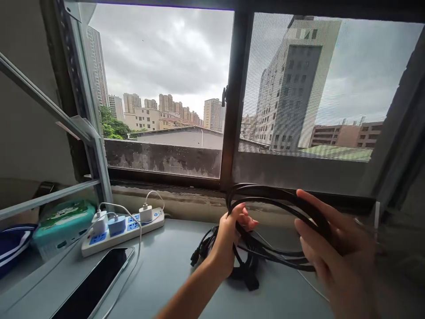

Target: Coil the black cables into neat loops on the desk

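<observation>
A black power cable, wound in loose loops, is held up between my two hands above the table. My left hand is closed round the left side of the loops. My right hand, partly blurred, grips the right side of the coil between thumb and fingers. A black plug end hangs below the loops near my left wrist. More black cable with a connector lies on the table behind my left hand; whether it belongs to the same cable I cannot tell.
On the left, a white power strip carries several chargers with white cords. A phone lies in front of it, beside a green box and a metal rack post. The window stands behind the grey table.
</observation>
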`<state>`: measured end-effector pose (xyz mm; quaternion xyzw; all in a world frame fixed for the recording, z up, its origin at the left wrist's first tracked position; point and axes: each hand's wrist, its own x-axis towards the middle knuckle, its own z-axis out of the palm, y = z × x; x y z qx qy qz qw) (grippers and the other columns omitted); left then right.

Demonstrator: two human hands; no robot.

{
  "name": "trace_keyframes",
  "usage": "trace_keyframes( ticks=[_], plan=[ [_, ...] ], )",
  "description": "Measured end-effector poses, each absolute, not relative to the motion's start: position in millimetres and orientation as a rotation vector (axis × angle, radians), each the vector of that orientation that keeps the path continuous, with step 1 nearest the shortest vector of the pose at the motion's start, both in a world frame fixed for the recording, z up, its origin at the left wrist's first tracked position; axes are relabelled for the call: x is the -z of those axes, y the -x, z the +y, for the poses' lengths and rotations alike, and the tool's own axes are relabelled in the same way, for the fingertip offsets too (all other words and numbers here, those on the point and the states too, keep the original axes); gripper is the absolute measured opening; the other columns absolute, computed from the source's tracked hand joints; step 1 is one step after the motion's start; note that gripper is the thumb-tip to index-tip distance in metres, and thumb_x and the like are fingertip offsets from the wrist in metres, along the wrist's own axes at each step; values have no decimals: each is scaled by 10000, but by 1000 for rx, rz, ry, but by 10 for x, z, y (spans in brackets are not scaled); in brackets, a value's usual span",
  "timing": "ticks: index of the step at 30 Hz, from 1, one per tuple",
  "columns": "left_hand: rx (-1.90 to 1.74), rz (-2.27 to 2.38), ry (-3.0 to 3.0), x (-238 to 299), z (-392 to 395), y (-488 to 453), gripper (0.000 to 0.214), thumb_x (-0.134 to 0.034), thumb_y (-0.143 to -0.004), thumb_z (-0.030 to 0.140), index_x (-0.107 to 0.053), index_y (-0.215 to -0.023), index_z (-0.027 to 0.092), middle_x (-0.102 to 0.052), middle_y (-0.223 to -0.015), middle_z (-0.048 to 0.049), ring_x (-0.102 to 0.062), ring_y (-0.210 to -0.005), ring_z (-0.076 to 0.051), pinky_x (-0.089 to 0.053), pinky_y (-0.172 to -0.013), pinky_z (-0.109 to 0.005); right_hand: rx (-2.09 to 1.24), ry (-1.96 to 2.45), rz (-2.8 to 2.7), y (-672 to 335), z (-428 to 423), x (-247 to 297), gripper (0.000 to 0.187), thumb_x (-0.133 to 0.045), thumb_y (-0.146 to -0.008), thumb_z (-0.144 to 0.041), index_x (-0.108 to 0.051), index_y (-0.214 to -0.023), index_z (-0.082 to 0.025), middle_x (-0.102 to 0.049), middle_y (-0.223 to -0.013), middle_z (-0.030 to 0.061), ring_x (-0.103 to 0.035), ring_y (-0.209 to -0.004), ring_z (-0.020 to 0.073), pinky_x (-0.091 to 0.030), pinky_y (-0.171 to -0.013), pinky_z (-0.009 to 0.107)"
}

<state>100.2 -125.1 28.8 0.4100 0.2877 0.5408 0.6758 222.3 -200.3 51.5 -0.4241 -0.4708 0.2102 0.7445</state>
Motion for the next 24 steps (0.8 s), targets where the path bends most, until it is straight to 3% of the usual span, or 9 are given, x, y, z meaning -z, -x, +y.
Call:
trace_keyframes(
  ticks=[2, 5, 8, 11, 16, 20, 24],
  plan=[
    [-1158, 526, -834, -292, -1239, -973, 343, -636, -728, 506, -534, -720, 178, -584, -630, 16, -637, -721, -152, -455, -700, -256, -225, 964, -1093, -2218, -1889, -468, 263, -711, -736, -344, -703, -988, -271, -464, -405, -72, -371, -290, 72, -300, -289, 218],
    [-1214, 409, -868, -321, -1163, -893, 436, -627, -729, 527, -449, -552, 171, -469, -468, 38, -557, -497, -108, -408, -524, -215, -85, 1021, -1174, -2223, -1737, -442, 150, -680, -767, -281, -702, -911, -245, -526, -454, -60, -474, -355, 83, -422, -383, 213],
    [-1251, 478, -898, -354, -1111, -840, 564, -592, -776, 487, -282, -427, 171, -224, -323, 72, -232, -290, -28, -175, -352, -185, -297, 1016, -1186, -2238, -1641, -433, 114, -667, -785, -305, -695, -862, -225, -507, -401, -70, -478, -335, 85, -423, -389, 207],
    [-1230, 529, -847, -359, -1136, -862, 598, -568, -802, 422, -182, -419, 174, -117, -334, 83, -104, -299, -16, -95, -344, -192, -568, 900, -1159, -2259, -1586, -381, 146, -685, -770, -345, -684, -815, -206, -471, -346, -74, -447, -283, 95, -359, -333, 209],
    [-1182, 592, -877, -271, -1185, -977, 518, -523, -816, 408, -243, -443, 181, -136, -346, 90, -150, -298, -24, -164, -356, -178, -812, 664, -1098, -2277, -1591, -294, 129, -688, -765, -346, -692, -801, -222, -433, -289, -75, -363, -223, 78, -250, -281, 180],
    [-1099, 697, -1109, -142, -1171, -1081, 417, -427, -833, 515, -485, -595, 178, -442, -412, 32, -507, -397, -112, -385, -463, -208, -753, 674, -1159, -2348, -1772, -358, 138, -691, -751, -381, -722, -756, -247, -343, -243, -77, -261, -183, 74, -188, -233, 208],
    [-728, 785, -1383, -8, -1198, -1156, 520, -379, -827, 546, -532, -523, 153, -503, -427, -23, -480, -354, -127, -378, -423, -242, -535, 867, -1250, -2424, -2000, -419, 194, -702, -728, -426, -737, -713, -236, -373, -303, -50, -305, -249, 82, -198, -250, 228]
  ],
)
